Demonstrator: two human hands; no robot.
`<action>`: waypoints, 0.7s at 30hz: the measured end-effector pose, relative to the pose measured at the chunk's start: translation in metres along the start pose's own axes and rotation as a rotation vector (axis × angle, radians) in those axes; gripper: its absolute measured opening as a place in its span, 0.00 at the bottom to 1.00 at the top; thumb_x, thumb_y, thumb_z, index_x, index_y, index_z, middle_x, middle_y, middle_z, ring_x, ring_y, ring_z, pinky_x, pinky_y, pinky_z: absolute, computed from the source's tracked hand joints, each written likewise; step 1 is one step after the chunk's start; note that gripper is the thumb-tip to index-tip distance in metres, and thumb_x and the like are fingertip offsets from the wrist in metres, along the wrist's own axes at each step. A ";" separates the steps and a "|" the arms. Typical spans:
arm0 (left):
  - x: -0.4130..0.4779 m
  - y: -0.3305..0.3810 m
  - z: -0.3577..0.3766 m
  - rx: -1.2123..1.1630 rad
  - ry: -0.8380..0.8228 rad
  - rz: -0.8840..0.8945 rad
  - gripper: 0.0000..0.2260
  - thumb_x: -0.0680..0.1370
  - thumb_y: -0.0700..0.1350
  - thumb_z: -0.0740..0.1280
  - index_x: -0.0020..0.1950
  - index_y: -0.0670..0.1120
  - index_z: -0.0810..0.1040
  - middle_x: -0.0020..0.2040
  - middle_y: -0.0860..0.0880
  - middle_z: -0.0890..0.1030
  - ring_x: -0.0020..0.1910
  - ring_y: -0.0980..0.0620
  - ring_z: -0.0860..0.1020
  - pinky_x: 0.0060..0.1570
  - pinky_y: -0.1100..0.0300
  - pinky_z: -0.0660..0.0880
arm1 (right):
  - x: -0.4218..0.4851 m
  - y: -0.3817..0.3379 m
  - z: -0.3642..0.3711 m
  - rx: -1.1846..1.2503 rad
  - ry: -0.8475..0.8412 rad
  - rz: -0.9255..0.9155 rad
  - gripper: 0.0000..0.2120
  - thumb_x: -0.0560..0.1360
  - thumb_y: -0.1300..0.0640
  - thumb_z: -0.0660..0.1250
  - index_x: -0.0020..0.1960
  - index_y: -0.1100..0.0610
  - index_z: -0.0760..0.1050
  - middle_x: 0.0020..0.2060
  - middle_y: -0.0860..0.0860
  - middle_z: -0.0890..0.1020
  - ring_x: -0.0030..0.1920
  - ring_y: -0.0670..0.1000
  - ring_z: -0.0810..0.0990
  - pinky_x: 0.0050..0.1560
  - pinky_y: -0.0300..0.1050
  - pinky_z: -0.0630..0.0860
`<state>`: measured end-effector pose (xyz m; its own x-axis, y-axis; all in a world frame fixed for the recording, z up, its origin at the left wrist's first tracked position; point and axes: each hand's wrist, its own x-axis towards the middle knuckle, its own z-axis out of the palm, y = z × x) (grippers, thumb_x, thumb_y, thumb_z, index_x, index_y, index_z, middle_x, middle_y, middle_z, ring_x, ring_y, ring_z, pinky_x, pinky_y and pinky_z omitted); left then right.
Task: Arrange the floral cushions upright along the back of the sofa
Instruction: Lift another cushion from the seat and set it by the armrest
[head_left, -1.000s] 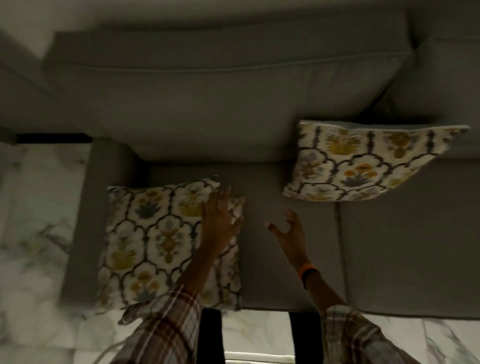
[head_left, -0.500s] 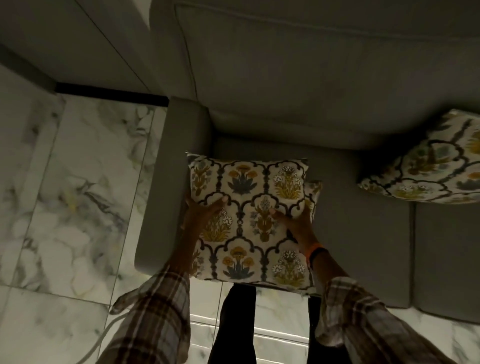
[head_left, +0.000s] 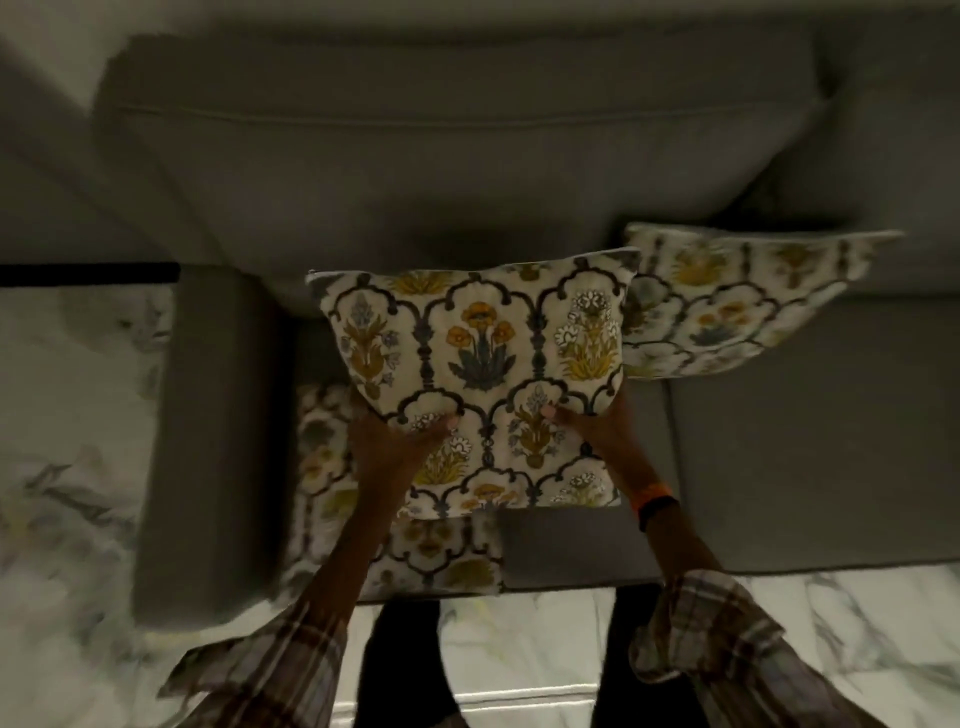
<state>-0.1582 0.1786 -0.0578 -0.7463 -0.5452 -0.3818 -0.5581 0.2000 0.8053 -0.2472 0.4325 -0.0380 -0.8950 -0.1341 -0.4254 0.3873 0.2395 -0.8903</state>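
I hold a floral cushion (head_left: 478, 364) in the air over the grey sofa's seat (head_left: 810, 447), its face towards me. My left hand (head_left: 400, 441) grips its lower left part and my right hand (head_left: 597, 431) its lower right part. Beneath it a second floral cushion (head_left: 410, 556) lies flat on the seat by the left armrest, partly hidden by my left arm. To the right, a third floral cushion (head_left: 737, 306) leans tilted against the sofa's back cushion (head_left: 457, 161).
The sofa's grey left armrest (head_left: 208, 436) runs beside the lying cushion. White marble floor (head_left: 67, 447) lies left of and in front of the sofa. My legs stand at the seat's front edge. An orange and black band sits on my right wrist.
Both hands took hold of the top cushion and lifted it up and towards the sofa's back. A second cushion now shows beneath it on the seat. The view swung right.
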 end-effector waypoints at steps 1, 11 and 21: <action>-0.010 0.007 0.033 0.020 -0.015 0.011 0.60 0.55 0.77 0.74 0.79 0.48 0.60 0.78 0.46 0.66 0.76 0.46 0.66 0.76 0.46 0.65 | 0.004 0.004 -0.037 -0.003 0.005 -0.021 0.43 0.68 0.66 0.82 0.79 0.55 0.67 0.68 0.47 0.82 0.65 0.44 0.84 0.60 0.46 0.84; -0.123 0.131 0.359 -0.049 -0.160 0.116 0.37 0.67 0.48 0.83 0.71 0.55 0.67 0.65 0.46 0.78 0.64 0.50 0.80 0.59 0.54 0.81 | 0.052 0.038 -0.403 0.226 0.175 -0.002 0.46 0.73 0.32 0.72 0.83 0.51 0.61 0.75 0.52 0.76 0.72 0.53 0.79 0.68 0.53 0.80; -0.139 0.237 0.617 -0.056 -0.326 0.353 0.45 0.70 0.40 0.80 0.74 0.64 0.56 0.69 0.58 0.72 0.69 0.63 0.73 0.66 0.64 0.75 | 0.155 0.093 -0.658 0.304 0.401 0.064 0.37 0.79 0.27 0.52 0.83 0.44 0.61 0.75 0.50 0.77 0.70 0.51 0.81 0.73 0.58 0.76</action>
<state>-0.4099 0.8040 -0.0938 -0.9665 -0.1666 -0.1954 -0.2361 0.2776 0.9312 -0.4954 1.0665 -0.0793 -0.8589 0.2660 -0.4377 0.4375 -0.0633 -0.8970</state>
